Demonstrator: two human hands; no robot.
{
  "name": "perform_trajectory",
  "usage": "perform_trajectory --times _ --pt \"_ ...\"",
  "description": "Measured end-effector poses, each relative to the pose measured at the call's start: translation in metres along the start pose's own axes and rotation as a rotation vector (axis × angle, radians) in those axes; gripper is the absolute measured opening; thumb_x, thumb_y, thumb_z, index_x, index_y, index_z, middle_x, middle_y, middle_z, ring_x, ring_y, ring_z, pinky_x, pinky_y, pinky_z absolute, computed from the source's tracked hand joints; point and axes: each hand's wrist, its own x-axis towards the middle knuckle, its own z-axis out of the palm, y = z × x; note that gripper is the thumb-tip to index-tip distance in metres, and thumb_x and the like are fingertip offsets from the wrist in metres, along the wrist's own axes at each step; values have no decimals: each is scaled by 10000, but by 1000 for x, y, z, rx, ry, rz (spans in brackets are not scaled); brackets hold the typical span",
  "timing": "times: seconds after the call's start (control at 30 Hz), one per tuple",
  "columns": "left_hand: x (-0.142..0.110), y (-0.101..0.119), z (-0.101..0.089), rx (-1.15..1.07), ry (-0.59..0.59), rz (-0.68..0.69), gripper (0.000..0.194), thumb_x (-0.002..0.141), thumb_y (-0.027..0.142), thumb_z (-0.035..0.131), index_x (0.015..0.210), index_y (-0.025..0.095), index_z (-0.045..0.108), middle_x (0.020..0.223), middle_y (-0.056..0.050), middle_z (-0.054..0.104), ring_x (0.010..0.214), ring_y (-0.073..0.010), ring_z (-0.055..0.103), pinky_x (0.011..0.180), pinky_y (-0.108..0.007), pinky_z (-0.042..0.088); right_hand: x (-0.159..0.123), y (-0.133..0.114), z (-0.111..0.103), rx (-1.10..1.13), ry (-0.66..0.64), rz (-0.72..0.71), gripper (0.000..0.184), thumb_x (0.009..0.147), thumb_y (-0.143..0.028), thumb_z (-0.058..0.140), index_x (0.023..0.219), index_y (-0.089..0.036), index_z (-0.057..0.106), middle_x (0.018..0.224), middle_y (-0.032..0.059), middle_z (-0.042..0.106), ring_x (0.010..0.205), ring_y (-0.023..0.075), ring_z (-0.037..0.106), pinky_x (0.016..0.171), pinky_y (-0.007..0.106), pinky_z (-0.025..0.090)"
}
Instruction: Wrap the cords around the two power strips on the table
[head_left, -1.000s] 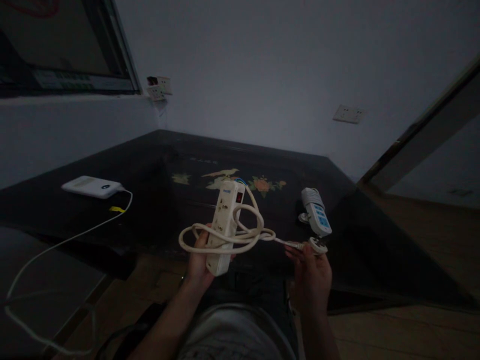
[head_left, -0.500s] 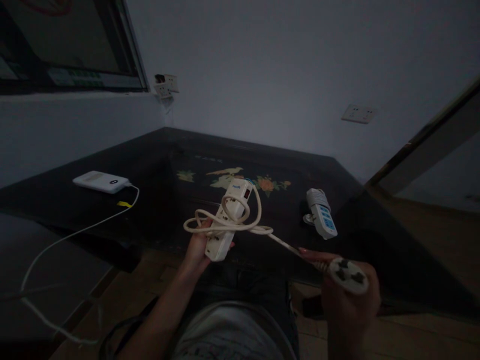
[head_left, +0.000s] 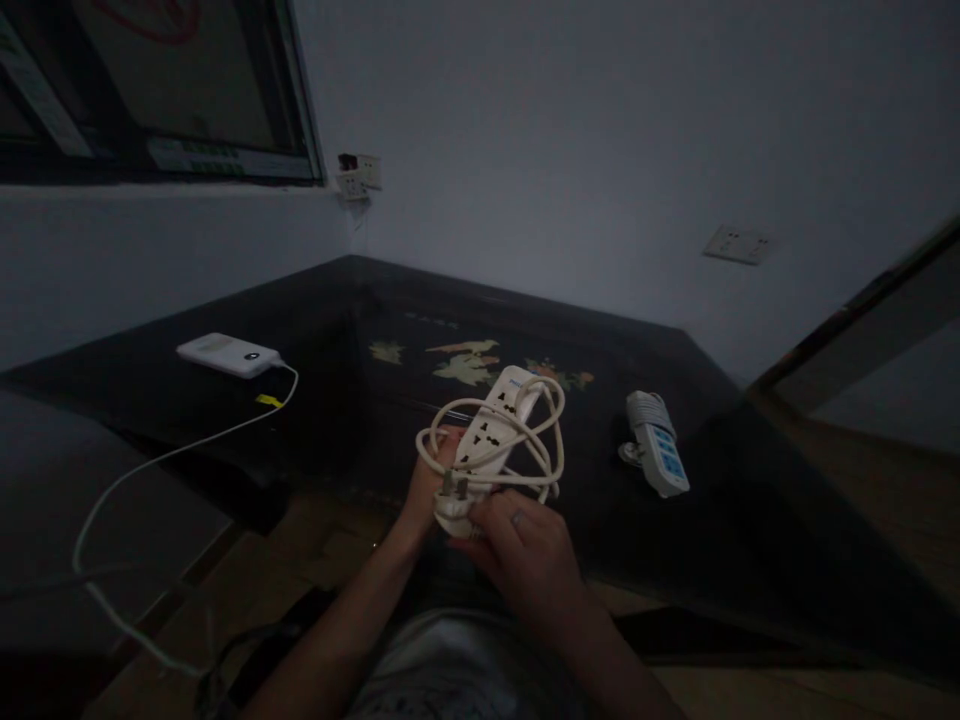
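A white power strip (head_left: 487, 437) is tilted above the near edge of the dark table, its sockets facing up. My left hand (head_left: 429, 482) is closed round its left side, with part of the fingers hidden beneath it. Loose loops of the strip's white cord (head_left: 556, 440) lie over the sockets and hang out to the right. At the strip's lower end, the fingers of my right hand (head_left: 525, 545) are closed on the cord's plug (head_left: 454, 508), whose pins point up and away.
On the table (head_left: 330, 310), a second power strip (head_left: 656, 445) with blue sockets and a wound cord lies to the right. A white power bank (head_left: 229, 354) with a cable lies left, near a yellow tag (head_left: 268, 401). Wall outlets (head_left: 736, 244) are behind.
My right hand has come in from the right with the plug, to the strip's lower end. The cord, stretched out before, now forms more loops over the strip. The view has shifted slightly.
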Motion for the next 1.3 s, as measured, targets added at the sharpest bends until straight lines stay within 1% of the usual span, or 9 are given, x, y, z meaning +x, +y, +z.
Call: perform_trajectory --times 0.17,0.4,0.57,0.67,0.9,1.0,1.13,1.23,1.3 --pt "3 0 -2 108 17 94 327 728 482 586 761 160 630 772 -59 687 757 -218 643 724 -318 503 -10 6 11 -7 -38 57 277 961 -350 418 785 -194 566 678 13 641 634 145 592 570 252 397" --pt "1 -2 2 82 -25 93 299 739 444 606 804 156 649 801 -66 698 809 -231 650 751 -316 493 -18 14 8 -80 -200 51 55 858 -262 616 838 -213 601 704 3 674 657 159 616 564 255 378" --pt "-4 -5 7 2 -2 61 261 730 420 646 790 167 640 783 -46 689 761 -203 641 709 -283 491 -19 15 3 -21 -145 211 65 837 -267 635 830 -208 609 758 24 699 701 170 648 579 244 407" --pt "-8 -8 7 6 1 49 277 734 422 653 822 159 642 797 -49 689 742 -194 635 703 -281 489 -20 15 3 27 -111 288 109 869 -296 589 818 -202 604 720 19 691 626 144 633 557 227 403" --pt "-13 -13 5 4 -7 20 331 741 447 652 879 146 643 888 -71 693 826 -209 642 744 -292 487 -18 13 -2 100 -150 411 109 803 -262 665 822 -195 582 665 -16 661 523 122 589 487 205 374" --pt "-9 -10 4 -5 -13 -12 342 722 449 659 867 140 644 846 -64 694 798 -209 641 728 -290 485 -17 14 -9 129 -266 363 120 781 -214 686 827 -198 577 708 -18 672 598 127 623 528 201 391" --pt "-1 -9 0 -3 7 -43 365 738 473 620 864 131 637 828 -62 692 803 -220 641 712 -290 482 -21 16 -20 185 -439 98 47 836 -205 621 819 -201 578 731 -13 670 659 133 629 589 217 408" --pt "2 -11 -2 11 20 -11 349 753 450 612 889 130 641 861 -66 691 852 -228 641 751 -290 473 -24 13 -26 320 -326 6 101 881 -282 572 824 -198 568 738 -4 671 671 130 630 614 219 432" --pt "2 -10 -2 31 27 21 322 764 429 611 888 134 652 879 -69 688 873 -226 633 769 -282 465 -23 9 -28 408 -165 83 130 879 -321 575 834 -201 555 744 -1 670 669 121 631 620 208 450"
